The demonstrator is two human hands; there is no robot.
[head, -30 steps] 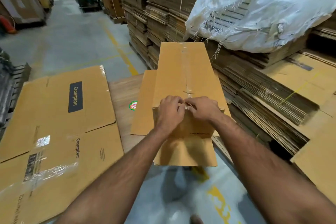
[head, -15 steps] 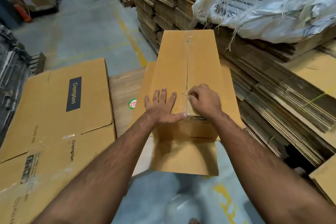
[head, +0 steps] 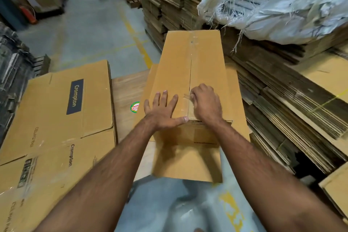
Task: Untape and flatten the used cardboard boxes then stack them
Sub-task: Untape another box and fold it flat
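Pressing the box (head: 175, 66) with spread fingers, the left hand (head: 162, 109) lies flat; the right hand (head: 205, 102) pinches the tape (head: 186, 96) at the seam.

Upper right: frayed white woven sack (head: 282, 3). Upper left: grey concrete floor (head: 90, 30) with yellow line (head: 135, 37). Left edge: dark pallet stack (head: 13, 73). Centre: round green-and-red sticker (head: 135, 107) on wooden board (head: 126, 88).

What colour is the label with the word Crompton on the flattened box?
Dark navy label, light lettering; head view.
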